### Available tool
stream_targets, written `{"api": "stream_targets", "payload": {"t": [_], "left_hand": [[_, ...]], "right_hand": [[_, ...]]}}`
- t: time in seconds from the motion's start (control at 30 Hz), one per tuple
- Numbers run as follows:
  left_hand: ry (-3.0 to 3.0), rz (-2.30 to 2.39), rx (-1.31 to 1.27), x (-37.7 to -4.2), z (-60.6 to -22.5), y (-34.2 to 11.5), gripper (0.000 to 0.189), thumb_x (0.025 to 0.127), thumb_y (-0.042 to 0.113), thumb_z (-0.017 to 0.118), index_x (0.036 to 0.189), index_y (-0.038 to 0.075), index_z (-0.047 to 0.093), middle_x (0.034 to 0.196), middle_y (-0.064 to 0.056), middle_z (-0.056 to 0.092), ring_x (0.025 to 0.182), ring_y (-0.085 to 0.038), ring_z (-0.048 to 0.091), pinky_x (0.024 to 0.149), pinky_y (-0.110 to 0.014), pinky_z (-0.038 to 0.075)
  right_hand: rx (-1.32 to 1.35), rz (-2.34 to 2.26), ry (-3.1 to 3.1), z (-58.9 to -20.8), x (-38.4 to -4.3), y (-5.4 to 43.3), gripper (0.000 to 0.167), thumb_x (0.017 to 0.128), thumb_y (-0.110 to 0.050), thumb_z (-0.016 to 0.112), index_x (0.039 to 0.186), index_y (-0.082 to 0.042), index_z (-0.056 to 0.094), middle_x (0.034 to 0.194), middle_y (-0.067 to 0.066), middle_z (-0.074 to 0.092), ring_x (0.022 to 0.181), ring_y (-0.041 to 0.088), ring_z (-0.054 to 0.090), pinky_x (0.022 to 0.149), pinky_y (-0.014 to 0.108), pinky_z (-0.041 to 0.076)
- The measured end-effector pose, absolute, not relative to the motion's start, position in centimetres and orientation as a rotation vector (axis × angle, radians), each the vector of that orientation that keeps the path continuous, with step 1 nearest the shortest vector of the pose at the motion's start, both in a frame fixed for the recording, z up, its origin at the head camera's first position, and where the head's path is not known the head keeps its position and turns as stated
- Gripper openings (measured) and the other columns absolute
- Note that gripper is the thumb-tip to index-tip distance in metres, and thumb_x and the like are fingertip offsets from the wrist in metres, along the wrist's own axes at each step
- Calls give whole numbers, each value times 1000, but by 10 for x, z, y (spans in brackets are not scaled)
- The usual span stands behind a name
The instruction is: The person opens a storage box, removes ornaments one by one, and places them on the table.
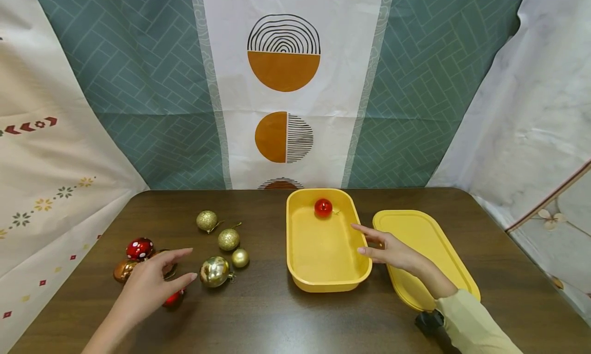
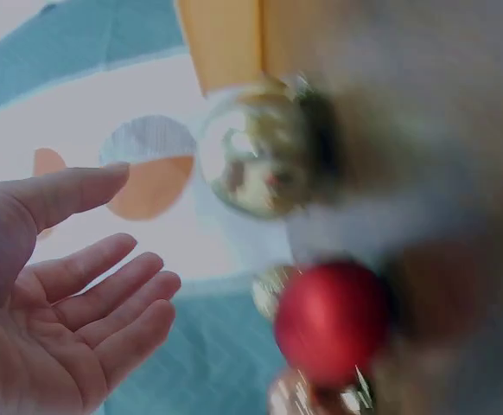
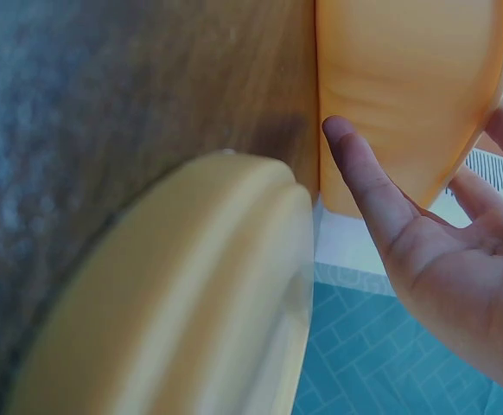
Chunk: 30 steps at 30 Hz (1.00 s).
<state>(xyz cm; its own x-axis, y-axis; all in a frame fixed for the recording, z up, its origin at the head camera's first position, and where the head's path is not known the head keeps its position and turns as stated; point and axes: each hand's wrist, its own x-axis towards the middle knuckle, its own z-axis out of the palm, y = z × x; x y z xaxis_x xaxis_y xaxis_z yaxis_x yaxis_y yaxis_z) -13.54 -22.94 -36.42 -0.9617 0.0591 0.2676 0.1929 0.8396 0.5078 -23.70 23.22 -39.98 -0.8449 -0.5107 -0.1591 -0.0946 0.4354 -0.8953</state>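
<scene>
My left hand (image 1: 154, 279) hovers over the ornaments at the left, thumb and fingers parted with nothing between them. Beside it lie a shiny gold bauble (image 1: 214, 271), a red bauble with white dots (image 1: 139, 249) and a copper bauble (image 1: 123, 270). A red bauble (image 2: 334, 322) shows plainly in the left wrist view; my hand partly covers others in the head view. On the right, my right hand (image 1: 392, 249) reaches over the side rim of a yellow box (image 1: 295, 269), fingers fairly straight. Whether they touch the rim is hard to tell. Inside the box rests a shiny red bauble (image 1: 323, 208).
Two glittery gold baubles (image 1: 228, 239) and a small gold bauble (image 1: 240, 258) sit between the left hand and the box. A yellow lid (image 1: 415, 231) lies flat beside the box, under the right forearm. Patterned curtains (image 1: 161, 87) hang behind the dark wooden table (image 1: 268, 318).
</scene>
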Motion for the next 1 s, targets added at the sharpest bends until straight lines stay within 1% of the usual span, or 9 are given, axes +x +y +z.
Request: {"api": "stream_targets", "payload": {"t": [0.07,0.1,0.23,0.3,0.4,0.5,0.6,0.77,1.0], "left_hand": [[-2750,-830,-230,-142,-358,-217,45,73,22,76,112,6,63,107,-15,65,92,-33,62,76,-45,49],[-2742,-844,-254,-145,-356,-211,44,73,22,76,113,5,63,107,-15,64,91,-32,62,75,-45,49],[-2723,-863,-346,-160,-348,-185,43,74,19,75,113,6,63,106,-12,65,81,-23,59,68,-38,47],[-2707,-890,-402,-170,-346,-171,42,75,18,74,114,5,63,106,-12,65,82,-22,59,69,-37,48],[-2687,-929,-461,-185,-345,-149,43,76,17,74,115,4,62,108,-12,65,91,-25,61,76,-39,50],[-2666,-983,-505,-199,-345,-130,44,76,17,73,116,3,61,111,-12,64,99,-27,60,83,-41,48],[-2648,-1042,-551,-212,-346,-110,45,75,16,73,116,2,61,112,-11,63,101,-26,60,84,-40,47],[-2652,-1099,-592,-230,-348,-79,45,75,16,74,115,2,61,110,-11,64,97,-24,61,84,-38,48],[-2743,-1099,-624,-256,-358,-45,48,78,19,72,121,2,57,115,-12,61,103,-25,58,87,-39,46]], "right_hand": [[-523,-1388,2280,-400,-237,233,65,90,-28,57,144,-12,26,141,25,30,122,41,38,86,42,47],[-521,-1392,2277,-400,-238,233,65,90,-28,57,144,-12,26,141,25,30,122,41,38,86,42,47],[-517,-1392,2272,-401,-238,234,65,90,-28,57,144,-11,26,141,25,30,123,41,37,87,43,47],[-515,-1393,2273,-400,-238,234,65,90,-28,57,144,-11,26,141,25,29,123,41,36,87,43,47],[-527,-1405,2264,-398,-238,234,65,90,-26,57,144,-10,25,141,26,29,123,41,37,87,42,47],[-544,-1411,2254,-397,-237,234,65,90,-26,56,144,-9,24,141,27,29,122,42,38,87,42,47],[-528,-1400,2260,-398,-237,234,65,90,-27,56,145,-10,25,141,26,29,123,41,37,87,43,46],[-504,-1400,2267,-399,-237,233,64,90,-27,57,144,-12,26,142,25,29,123,40,37,87,42,47],[-535,-1412,2252,-398,-235,234,65,90,-27,57,144,-10,25,142,26,27,124,42,35,87,42,47]]}}
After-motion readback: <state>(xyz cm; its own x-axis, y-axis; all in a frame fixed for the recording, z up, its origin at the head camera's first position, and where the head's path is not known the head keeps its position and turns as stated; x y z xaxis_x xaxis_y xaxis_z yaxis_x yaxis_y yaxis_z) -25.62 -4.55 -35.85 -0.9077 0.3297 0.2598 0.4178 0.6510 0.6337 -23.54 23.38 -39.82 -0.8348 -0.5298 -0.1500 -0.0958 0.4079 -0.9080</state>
